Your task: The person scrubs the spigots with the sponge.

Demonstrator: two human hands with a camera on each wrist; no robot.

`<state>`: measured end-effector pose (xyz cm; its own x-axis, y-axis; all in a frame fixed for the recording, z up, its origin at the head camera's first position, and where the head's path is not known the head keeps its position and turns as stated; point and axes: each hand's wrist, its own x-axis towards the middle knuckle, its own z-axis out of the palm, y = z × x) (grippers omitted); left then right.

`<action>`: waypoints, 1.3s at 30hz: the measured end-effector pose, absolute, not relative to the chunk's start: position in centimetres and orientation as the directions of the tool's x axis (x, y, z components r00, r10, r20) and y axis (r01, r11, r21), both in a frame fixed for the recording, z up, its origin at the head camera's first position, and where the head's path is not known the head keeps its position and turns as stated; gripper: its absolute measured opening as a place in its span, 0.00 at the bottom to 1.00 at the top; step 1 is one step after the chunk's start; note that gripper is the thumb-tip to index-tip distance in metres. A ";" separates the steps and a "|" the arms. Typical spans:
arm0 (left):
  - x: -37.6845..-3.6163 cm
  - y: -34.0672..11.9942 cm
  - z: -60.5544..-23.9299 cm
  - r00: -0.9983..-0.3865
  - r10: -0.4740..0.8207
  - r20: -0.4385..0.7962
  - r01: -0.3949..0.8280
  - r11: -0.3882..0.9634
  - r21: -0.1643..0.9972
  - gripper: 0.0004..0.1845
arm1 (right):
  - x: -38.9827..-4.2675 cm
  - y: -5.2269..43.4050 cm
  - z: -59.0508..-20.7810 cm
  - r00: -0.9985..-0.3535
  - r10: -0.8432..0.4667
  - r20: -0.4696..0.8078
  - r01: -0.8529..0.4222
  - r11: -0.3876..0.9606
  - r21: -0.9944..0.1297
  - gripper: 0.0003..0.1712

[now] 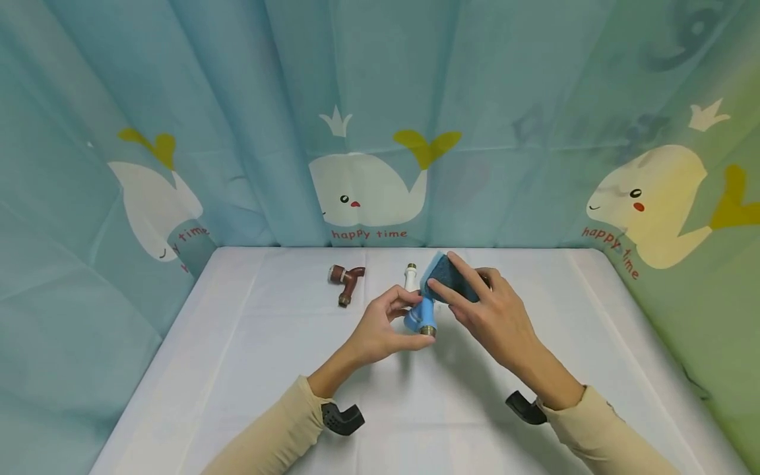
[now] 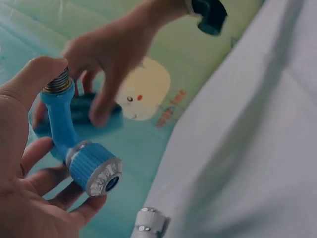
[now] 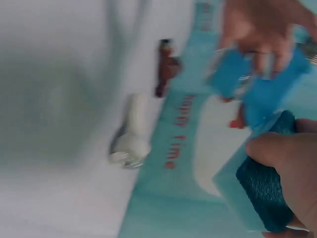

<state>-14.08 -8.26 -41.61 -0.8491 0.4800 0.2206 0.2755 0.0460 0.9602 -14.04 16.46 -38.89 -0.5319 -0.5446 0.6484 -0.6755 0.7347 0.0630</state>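
Observation:
A blue tap [image 1: 427, 310] with a metal threaded end is held up over the table by my left hand [image 1: 380, 330]. Seen in the left wrist view, the thumb presses that threaded end while the fingers support the ribbed knob [image 2: 94, 166] side. My right hand [image 1: 505, 320] grips a blue sponge [image 1: 456, 280] with a darker, rough face [image 3: 265, 186], thumb and fingers pinching it. The sponge is right beside the tap's far end; whether they touch I cannot tell. Blur softens the right wrist view.
On the white-covered table [image 1: 267, 369] lie a brown tap [image 1: 350, 284], left of my hands, and a white tap [image 1: 410, 274] behind them, partly hidden. Blue-green curtains [image 1: 237, 132] printed with whales hang behind and at both sides.

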 end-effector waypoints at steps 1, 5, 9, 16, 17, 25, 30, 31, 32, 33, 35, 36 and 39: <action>-14.1 -8.3 -41.6 -0.847 0.482 0.224 0.282 0.051 0.958 0.28 | -14.1 16.6 -38.6 -0.543 -0.533 0.649 -0.689 0.724 0.018 0.43; -14.0 -8.4 -41.5 -0.827 0.504 0.248 0.337 0.091 0.937 0.31 | -14.9 17.5 -36.8 -0.625 -0.550 0.554 -0.754 0.610 -0.244 0.40; -13.9 -8.6 -41.5 -0.793 0.542 0.280 0.411 0.135 0.902 0.33 | -16.1 18.5 -35.4 -0.696 -0.606 0.385 -0.717 0.557 -0.420 0.37; -14.0 -8.8 -41.7 -0.748 0.576 0.331 0.481 0.126 0.867 0.33 | -17.0 19.1 -34.7 -0.673 -0.680 0.290 -0.716 0.502 -0.486 0.36; -14.0 -8.9 -41.7 -0.745 0.579 0.333 0.481 0.121 0.868 0.33 | -17.0 19.0 -34.8 -0.676 -0.676 0.294 -0.716 0.508 -0.479 0.36; -14.2 -9.1 -41.6 -0.768 0.564 0.303 0.397 0.048 0.917 0.34 | -15.8 18.3 -35.8 -0.686 -0.599 0.414 -0.726 0.528 -0.440 0.38; -15.0 -9.1 -41.5 -0.792 0.519 0.322 0.356 -0.036 0.934 0.33 | -13.8 17.1 -36.9 -0.649 -0.568 0.506 -0.761 0.489 -0.427 0.40; -15.1 -9.1 -41.5 -0.794 0.513 0.327 0.354 -0.047 0.934 0.32 | -13.5 17.0 -37.2 -0.639 -0.579 0.507 -0.769 0.484 -0.417 0.41; -15.2 -9.2 -41.5 -0.795 0.509 0.330 0.350 -0.060 0.935 0.32 | -13.2 16.8 -37.4 -0.631 -0.587 0.506 -0.775 0.490 -0.399 0.41; -15.3 -9.3 -41.6 -0.797 0.506 0.331 0.343 -0.072 0.937 0.32 | -13.0 16.7 -37.6 -0.626 -0.591 0.508 -0.779 0.500 -0.378 0.41; -15.3 -9.3 -41.6 -0.800 0.504 0.325 0.326 -0.088 0.941 0.31 | -12.7 16.5 -37.9 -0.623 -0.587 0.517 -0.779 0.526 -0.341 0.42; -15.3 -9.3 -41.7 -0.801 0.503 0.325 0.324 -0.094 0.941 0.31 | -12.7 16.5 -38.0 -0.620 -0.585 0.522 -0.780 0.529 -0.333 0.42; -15.2 -9.4 -41.7 -0.802 0.497 0.331 0.323 -0.106 0.940 0.31 | -12.3 16.3 -38.4 -0.617 -0.572 0.540 -0.780 0.535 -0.324 0.38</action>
